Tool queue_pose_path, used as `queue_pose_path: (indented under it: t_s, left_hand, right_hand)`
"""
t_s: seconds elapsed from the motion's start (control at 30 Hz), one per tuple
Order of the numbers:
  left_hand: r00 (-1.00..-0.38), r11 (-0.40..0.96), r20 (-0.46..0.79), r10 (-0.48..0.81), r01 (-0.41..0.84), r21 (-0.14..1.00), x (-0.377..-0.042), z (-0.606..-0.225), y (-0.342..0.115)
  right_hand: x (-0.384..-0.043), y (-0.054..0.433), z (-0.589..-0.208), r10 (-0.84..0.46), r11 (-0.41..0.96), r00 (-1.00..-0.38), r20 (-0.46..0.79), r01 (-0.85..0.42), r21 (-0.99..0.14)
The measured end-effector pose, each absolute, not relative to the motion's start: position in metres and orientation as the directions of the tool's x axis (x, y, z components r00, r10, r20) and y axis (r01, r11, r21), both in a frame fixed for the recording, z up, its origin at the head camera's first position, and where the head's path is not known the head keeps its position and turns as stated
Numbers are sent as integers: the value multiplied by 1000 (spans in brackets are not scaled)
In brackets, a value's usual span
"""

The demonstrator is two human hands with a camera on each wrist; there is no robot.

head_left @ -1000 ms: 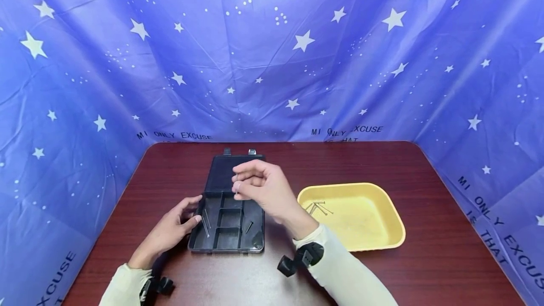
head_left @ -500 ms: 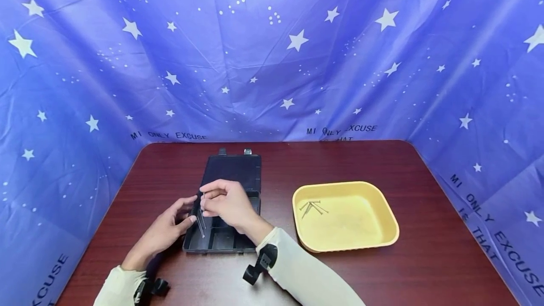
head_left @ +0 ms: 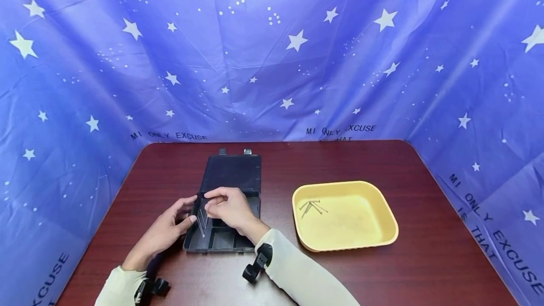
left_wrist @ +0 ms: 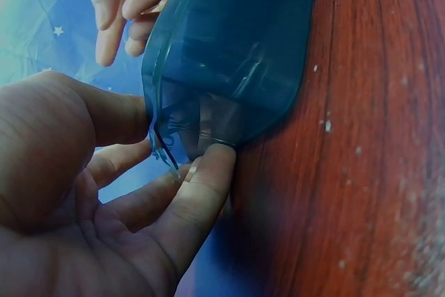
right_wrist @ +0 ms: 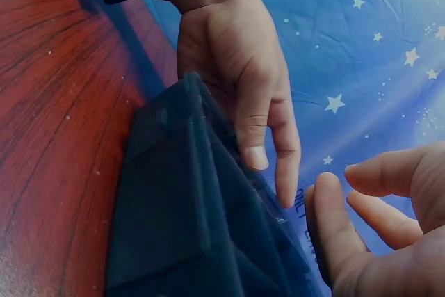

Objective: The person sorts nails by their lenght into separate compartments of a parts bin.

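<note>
A black compartment box [head_left: 218,250] lies on the table with its lid [head_left: 231,172] laid back. My left hand [head_left: 161,233] grips the box's left side; in the left wrist view the thumb is at the rim and the fingers [left_wrist: 208,179] press the outer wall. Several long thin nails [head_left: 200,226] lie in the long left compartment. Just above the box, my right hand [head_left: 231,209] hovers with thumb and fingers apart, and nothing shows between them in the right wrist view. It hides part of the middle and right compartments.
A yellow plastic bin [head_left: 393,230] stands to the right on the dark red wooden table [head_left: 433,259], with several nails [head_left: 312,206] at its left end. A blue star-patterned curtain [head_left: 238,60] surrounds the table's back and sides.
My right hand moved left across the box carrying a nail, let it go in the left compartment, then drew back slightly right. The left hand kept its hold on the box.
</note>
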State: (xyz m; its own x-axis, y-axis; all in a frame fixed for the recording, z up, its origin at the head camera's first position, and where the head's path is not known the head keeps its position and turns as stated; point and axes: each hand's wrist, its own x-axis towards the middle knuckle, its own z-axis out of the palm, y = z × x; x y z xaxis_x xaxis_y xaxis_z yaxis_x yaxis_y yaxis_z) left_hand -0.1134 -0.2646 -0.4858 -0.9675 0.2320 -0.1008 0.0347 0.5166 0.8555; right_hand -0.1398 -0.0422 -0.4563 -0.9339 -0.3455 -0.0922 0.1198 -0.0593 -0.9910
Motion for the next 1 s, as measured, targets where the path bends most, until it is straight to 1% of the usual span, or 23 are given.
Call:
queue_pose_path:
  t_s: [0.33,0.53,0.77,1.0]
  left_hand:
    - [-969,505,-95,228,34,862,-113,-487,-265]
    - [-971,522,-96,218,32,852,-113,-487,-264]
    - [-970,534,-98,224,38,844,-112,-487,-264]
    - [-970,521,-97,224,35,853,-112,-486,-264]
  right_hand:
    - [-140,-28,-437,-340,-113,-937,-76,121,-986]
    - [-138,-5,-427,-351,-149,-936,-33,91,-985]
    - [-135,33,-417,-369,-128,-930,9,41,-991]
    - [-129,77,-408,-349,-50,-937,28,-11,-999]
